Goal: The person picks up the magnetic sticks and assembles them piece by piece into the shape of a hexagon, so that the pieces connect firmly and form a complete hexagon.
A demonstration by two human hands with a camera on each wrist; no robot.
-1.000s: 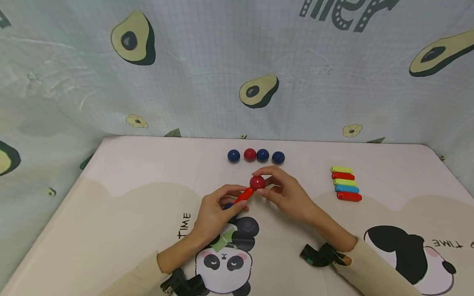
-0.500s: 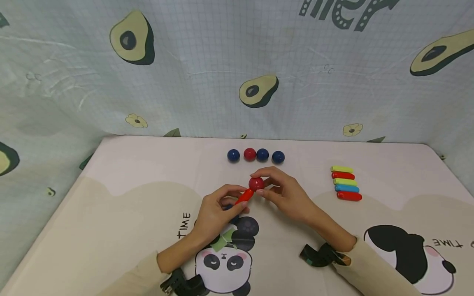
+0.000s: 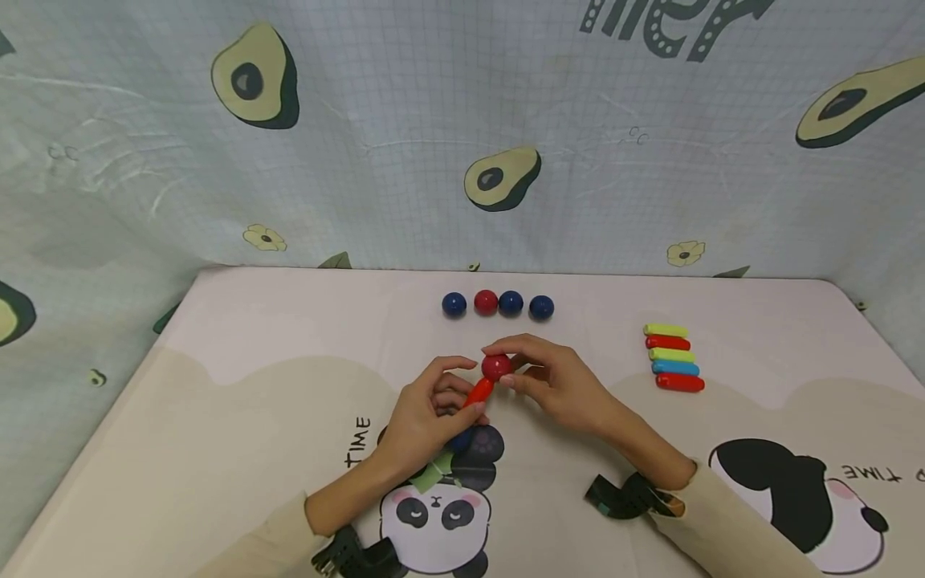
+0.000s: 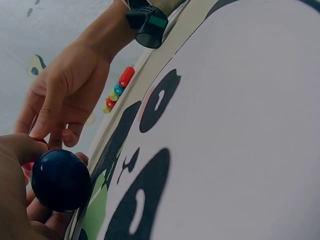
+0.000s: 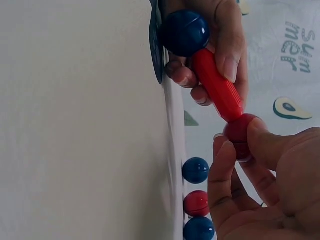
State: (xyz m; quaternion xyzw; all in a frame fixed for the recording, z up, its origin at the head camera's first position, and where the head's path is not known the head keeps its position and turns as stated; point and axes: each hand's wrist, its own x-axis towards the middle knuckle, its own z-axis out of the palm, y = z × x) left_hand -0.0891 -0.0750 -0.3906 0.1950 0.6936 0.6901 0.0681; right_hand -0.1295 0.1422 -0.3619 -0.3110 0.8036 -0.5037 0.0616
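A red rod (image 5: 218, 85) has a dark blue ball (image 5: 185, 33) at one end and a dark red ball (image 5: 239, 131) at the other. My left hand (image 3: 426, 409) grips the rod, thumb along its side, with the blue ball beside the palm in the left wrist view. My right hand (image 3: 560, 381) pinches the red ball between thumb and fingers, and the ball meets the rod's tip. In the head view the joined piece slants over the panda print, its blue end partly hidden by the left hand.
Beyond the hands lie a blue ball (image 3: 454, 305), a red ball (image 3: 486, 302) and two more blue balls (image 3: 541, 307) in a row. To the right, several short rods (image 3: 675, 368) in yellow, red and blue lie side by side. A patterned curtain (image 3: 405, 104) rises behind the table.
Both hands have shifted slightly toward the body with the rod and its balls. The rod now stands a little steeper in the head view, and the blue ball sits lower.
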